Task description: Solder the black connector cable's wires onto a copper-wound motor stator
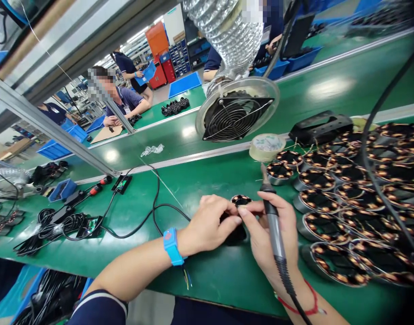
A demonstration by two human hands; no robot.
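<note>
My left hand (207, 223), with a blue band at the wrist, is closed around a copper-wound stator (241, 199) at the middle of the bench. Part of the stator and a black piece (236, 234) below it are hidden by my fingers. A soldering iron (275, 228) lies across my right hand (279, 243), its tip pointing up and away from the stator. The thumb and fingertips of that same hand pinch together at the stator's edge, meeting my left fingertips. Whatever is between them is too small to make out.
Many wound stators (332, 225) crowd the right side. A tape roll (268, 147) and a black bracket (320, 126) lie behind them. Overhead hangs a round fume fan (234, 115). Black cables (63, 228) and small circuit boards (121, 183) lie left. Co-workers sit and stand beyond.
</note>
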